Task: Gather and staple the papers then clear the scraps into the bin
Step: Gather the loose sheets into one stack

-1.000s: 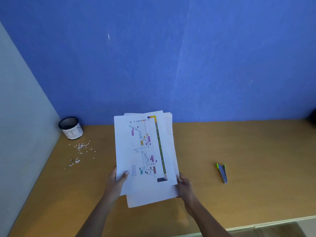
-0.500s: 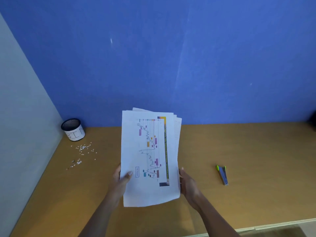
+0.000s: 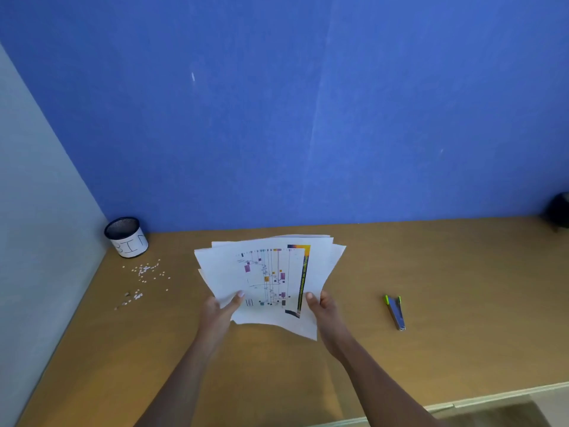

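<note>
I hold a loose stack of white papers (image 3: 271, 272) above the wooden desk, the top sheet printed with a coloured chart. My left hand (image 3: 220, 309) pinches the stack's lower left corner, thumb on top. My right hand (image 3: 323, 306) grips the lower right edge. The sheets are fanned and uneven. A small stapler (image 3: 395, 312) with green tips lies on the desk to the right, well apart from my hands. White paper scraps (image 3: 144, 275) are scattered at the left, in front of a round mesh bin (image 3: 126, 237) labelled BIN.
The desk (image 3: 446, 272) runs against a blue wall at the back and a pale wall on the left. Its front edge shows at the lower right. A dark object (image 3: 558, 211) sits at the far right edge.
The stack has tipped from nearly upright to lower and flatter, and its sheets have fanned apart. Both hands keep their hold on the bottom corners.
</note>
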Demonstrator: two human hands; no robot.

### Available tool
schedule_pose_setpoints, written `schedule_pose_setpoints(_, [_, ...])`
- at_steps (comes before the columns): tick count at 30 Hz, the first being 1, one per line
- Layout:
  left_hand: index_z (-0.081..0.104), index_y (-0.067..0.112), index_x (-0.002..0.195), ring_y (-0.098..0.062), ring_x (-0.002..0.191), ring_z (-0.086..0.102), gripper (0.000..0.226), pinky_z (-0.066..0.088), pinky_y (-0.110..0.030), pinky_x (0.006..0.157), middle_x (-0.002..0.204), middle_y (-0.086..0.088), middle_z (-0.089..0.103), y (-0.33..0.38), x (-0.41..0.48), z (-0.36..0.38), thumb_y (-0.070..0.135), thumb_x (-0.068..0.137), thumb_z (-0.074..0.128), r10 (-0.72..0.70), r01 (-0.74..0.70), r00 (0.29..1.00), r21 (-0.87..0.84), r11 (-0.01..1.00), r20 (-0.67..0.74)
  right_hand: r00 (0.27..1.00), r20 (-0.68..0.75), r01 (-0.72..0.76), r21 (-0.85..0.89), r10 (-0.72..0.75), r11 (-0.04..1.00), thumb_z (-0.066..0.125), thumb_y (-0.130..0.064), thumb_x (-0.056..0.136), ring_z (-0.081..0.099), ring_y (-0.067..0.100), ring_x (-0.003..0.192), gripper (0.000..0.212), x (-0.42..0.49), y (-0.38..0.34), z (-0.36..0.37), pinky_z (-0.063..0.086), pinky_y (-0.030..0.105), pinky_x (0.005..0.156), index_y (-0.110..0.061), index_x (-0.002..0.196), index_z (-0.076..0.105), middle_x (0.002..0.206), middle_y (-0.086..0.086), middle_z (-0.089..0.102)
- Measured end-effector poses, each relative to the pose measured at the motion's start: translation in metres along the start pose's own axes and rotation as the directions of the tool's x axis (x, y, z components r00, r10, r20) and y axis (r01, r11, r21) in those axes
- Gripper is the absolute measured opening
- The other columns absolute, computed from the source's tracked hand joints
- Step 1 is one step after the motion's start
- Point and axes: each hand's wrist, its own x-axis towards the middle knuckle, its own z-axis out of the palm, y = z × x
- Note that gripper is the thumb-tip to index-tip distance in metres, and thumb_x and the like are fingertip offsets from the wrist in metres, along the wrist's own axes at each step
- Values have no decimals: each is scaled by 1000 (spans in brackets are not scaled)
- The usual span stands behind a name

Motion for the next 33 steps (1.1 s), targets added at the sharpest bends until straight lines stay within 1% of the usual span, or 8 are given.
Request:
schedule_pose_setpoints(2, [54, -23, 94, -3, 50, 51, 34, 35, -7, 44, 67, -17, 61, 2, -2, 2, 9, 90, 64, 32, -31, 999, 2, 1000, -29, 1000, 3, 0, 20, 0, 1000, 51, -35, 98, 65, 27, 111, 31, -1, -1, 1, 50, 55, 96, -17, 118, 65, 118, 6, 70])
schedule_pose_setpoints(4, [69, -2, 98, -9, 71, 65, 17, 46, -11, 56, 66, -8, 69, 1, -1, 1, 13, 89, 67, 15, -15, 1000, 10, 1000, -3, 1000, -5, -3, 22, 4, 1000, 50, -30, 100, 66, 27, 110, 27, 0, -2, 0, 51, 52, 95, -15, 118, 64, 116, 5, 71])
schedule_pose_setpoints(6, [70, 18, 96, -14, 88, 67, 11, 54, -29, 72, 76, 14, 72, 1, 1, -1, 18, 85, 71, -17, 17, 1000, -3, 1000, 4, 1000, 1, -10, -2, 10, 1000, 56, -27, 98, 66, 25, 111, 25, 2, -3, -1, 53, 47, 95, -15, 118, 65, 115, 3, 72])
schedule_pose_setpoints(11, [63, 15, 109, -19, 95, 68, 39, 52, -28, 67, 102, 3, 71, 1, 4, -1, 24, 75, 79, -57, 59, 998, -89, 994, 19, 999, 17, 48, -7, -48, 999, 70, -31, 88, 68, 23, 108, 38, 4, -7, -2, 54, 47, 93, -13, 121, 64, 116, 4, 71])
schedule_pose_setpoints(18, [64, 14, 111, -17, 89, 70, 28, 54, -25, 62, 101, 2, 72, 3, 2, 9, 22, 85, 69, -31, 30, 1000, -109, 994, -2, 978, -157, 141, 34, -134, 989, 52, -20, 100, 69, 24, 102, 17, 4, -13, 6, 58, 35, 81, -12, 104, 65, 102, 1, 75])
schedule_pose_setpoints(21, [66, 17, 104, -15, 90, 69, 19, 54, -22, 63, 99, 4, 72, 8, 7, 9, 19, 86, 69, 27, -30, 999, -118, 993, -29, 969, -168, 190, 39, -181, 981, 51, -19, 100, 69, 27, 101, 18, 7, -20, 7, 57, 43, 85, -10, 107, 64, 104, 6, 74])
schedule_pose_setpoints(29, [67, 22, 95, 1, 79, 69, 16, 54, -15, 62, 82, 18, 74, 35, 12, 17, 10, 85, 69, 145, -159, 986, -186, 969, -86, 933, -164, 342, 118, -321, 932, 49, -15, 100, 69, 20, 95, 20, 9, -48, 13, 57, 34, 76, -8, 112, 63, 105, 5, 73])
schedule_pose_setpoints(33, [65, 23, 85, 4, 68, 68, 17, 52, -12, 54, 70, 21, 71, 29, 10, 20, 8, 82, 72, 121, -140, 987, -189, 972, -106, 940, -112, 332, 75, -323, 940, 53, -29, 99, 66, 31, 107, 31, 7, -42, 15, 56, 49, 86, -10, 122, 58, 116, 12, 69])
